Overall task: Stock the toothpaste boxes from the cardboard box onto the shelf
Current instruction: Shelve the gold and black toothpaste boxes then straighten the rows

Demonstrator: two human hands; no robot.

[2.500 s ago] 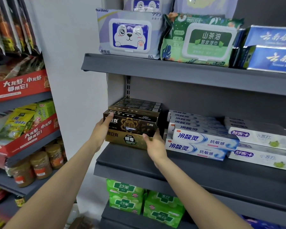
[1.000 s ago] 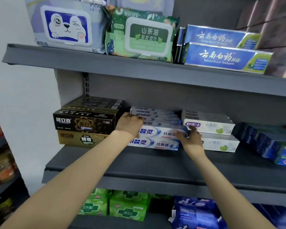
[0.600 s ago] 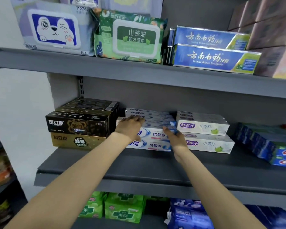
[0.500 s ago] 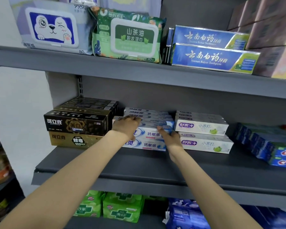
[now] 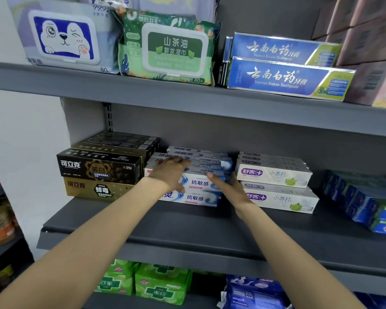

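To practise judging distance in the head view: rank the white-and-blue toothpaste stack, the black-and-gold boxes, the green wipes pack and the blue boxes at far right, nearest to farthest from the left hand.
1. White-and-blue toothpaste stack: under the left hand, touching.
2. Black-and-gold boxes: just left, same shelf.
3. Green wipes pack: shelf above.
4. Blue boxes: far right, same shelf.

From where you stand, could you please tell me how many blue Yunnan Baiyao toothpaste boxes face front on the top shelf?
2: the upper blue Yunnan Baiyao box lies on the lower one, right of the green wipes pack. More may sit hidden behind.
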